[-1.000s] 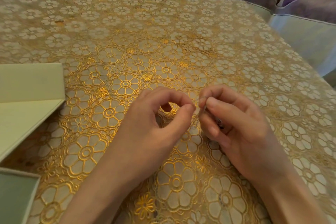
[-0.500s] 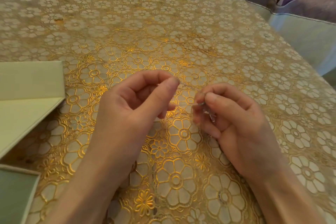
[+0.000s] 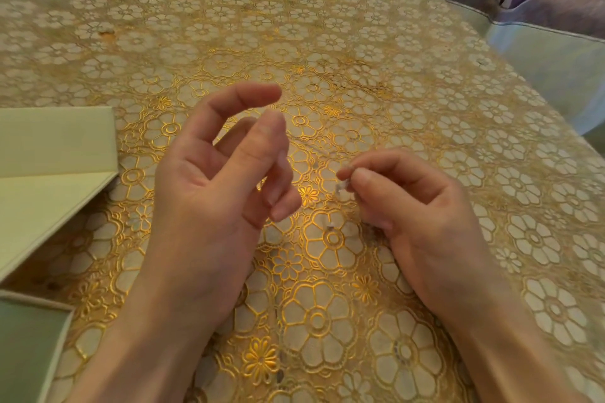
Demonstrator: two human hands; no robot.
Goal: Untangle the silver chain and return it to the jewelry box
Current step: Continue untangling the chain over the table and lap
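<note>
Table [image 3: 360, 52] with gold flower cloth carries the open jewelry box [image 3: 49, 173] at far left. Left hand [image 3: 209, 193] hangs loosely curled and holds nothing. Right hand [image 3: 422, 209] pinches the silver chain [image 3: 340, 188], which dangles near the middle; untangling seems unfinished, return not yet done.

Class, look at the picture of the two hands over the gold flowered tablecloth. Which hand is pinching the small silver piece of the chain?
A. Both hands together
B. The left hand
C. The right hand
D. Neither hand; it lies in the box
C: the right hand pinches the silver chain between thumb and forefinger, while the left hand is raised with loosely curled fingers and seems to hold nothing.
</note>
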